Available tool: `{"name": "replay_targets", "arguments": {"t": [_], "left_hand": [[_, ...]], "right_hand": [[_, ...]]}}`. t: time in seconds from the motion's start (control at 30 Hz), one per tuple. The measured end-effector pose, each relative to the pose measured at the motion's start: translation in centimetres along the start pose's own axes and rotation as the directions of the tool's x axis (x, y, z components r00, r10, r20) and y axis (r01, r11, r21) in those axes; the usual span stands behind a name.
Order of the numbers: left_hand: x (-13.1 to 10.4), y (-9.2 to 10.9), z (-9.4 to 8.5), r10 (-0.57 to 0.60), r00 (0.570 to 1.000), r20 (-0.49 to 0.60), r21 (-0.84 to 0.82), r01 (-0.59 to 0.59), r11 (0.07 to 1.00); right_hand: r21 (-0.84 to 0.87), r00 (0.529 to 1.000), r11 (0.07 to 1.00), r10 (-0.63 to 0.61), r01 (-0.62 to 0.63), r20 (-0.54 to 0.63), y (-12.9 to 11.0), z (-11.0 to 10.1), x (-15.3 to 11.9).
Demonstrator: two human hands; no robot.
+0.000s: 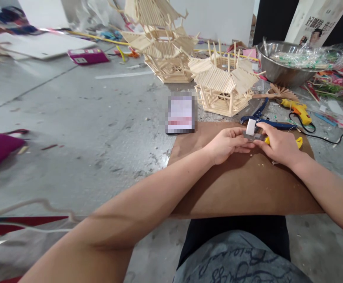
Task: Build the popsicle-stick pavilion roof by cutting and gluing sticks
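My right hand (281, 143) is closed around a yellow-handled utility knife (299, 142); yellow shows on both sides of the fingers. A flat grey blade (255, 136) spans the gap toward my left hand (226, 144), whose fingers are pressed together at its near end. Just above the blade, a small white piece (250, 127) stands by my right fingertips; its kind is unclear. Both hands are over a brown board (236, 188). Blue-handled pliers-like cutters (259, 118) lie just beyond them, partly behind the right hand.
Behind the board stand a low stick pavilion (224, 84) and a taller stick pagoda (165, 47). A phone (180, 114) lies at the board's corner. On the right are a yellow glue gun (298, 110) with its cord and a metal bowl (289, 72). Purple packs (87, 56) lie left.
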State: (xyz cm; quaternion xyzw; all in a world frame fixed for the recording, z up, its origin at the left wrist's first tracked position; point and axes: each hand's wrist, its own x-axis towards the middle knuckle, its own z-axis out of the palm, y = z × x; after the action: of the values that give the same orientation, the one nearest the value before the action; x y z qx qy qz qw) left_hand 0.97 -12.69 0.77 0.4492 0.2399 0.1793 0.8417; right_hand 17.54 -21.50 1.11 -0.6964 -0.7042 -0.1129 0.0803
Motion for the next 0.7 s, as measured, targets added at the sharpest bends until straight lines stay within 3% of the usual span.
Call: {"name": "replay_targets", "arguments": {"t": [0.17, 0.27, 0.4, 0.53, 0.7], "left_hand": [[-0.1, 0.2, 0.0, 0.011, 1.000, -0.018, 0.014, -0.010, 1.000], [-0.2, 0.3, 0.1, 0.016, 0.999, -0.030, 0.024, -0.015, 1.000], [-0.1, 0.3, 0.7, 0.024, 0.991, -0.132, 0.091, -0.012, 0.996], [0.4, -0.1, 1.2, 0.027, 0.964, -0.263, 0.197, 0.026, 0.980], [0.4, -0.1, 1.4, 0.014, 0.952, -0.307, 0.262, 0.070, 0.963]], "right_hand": [[-0.031, 0.996, 0.996, -0.084, 0.084, 0.025, -0.1, -0.4, -0.1], [-0.017, 0.998, 0.998, -0.061, 0.062, 0.025, -0.1, -0.2, -0.2], [0.062, 1.000, 0.998, -0.002, 0.002, -0.001, -0.1, 0.4, -0.2], [0.067, 0.999, 0.997, -0.040, 0.041, -0.008, -0.5, 0.5, -0.1], [0.026, 0.998, 0.998, -0.059, 0.059, -0.005, -0.8, 0.0, -0.1]]}}
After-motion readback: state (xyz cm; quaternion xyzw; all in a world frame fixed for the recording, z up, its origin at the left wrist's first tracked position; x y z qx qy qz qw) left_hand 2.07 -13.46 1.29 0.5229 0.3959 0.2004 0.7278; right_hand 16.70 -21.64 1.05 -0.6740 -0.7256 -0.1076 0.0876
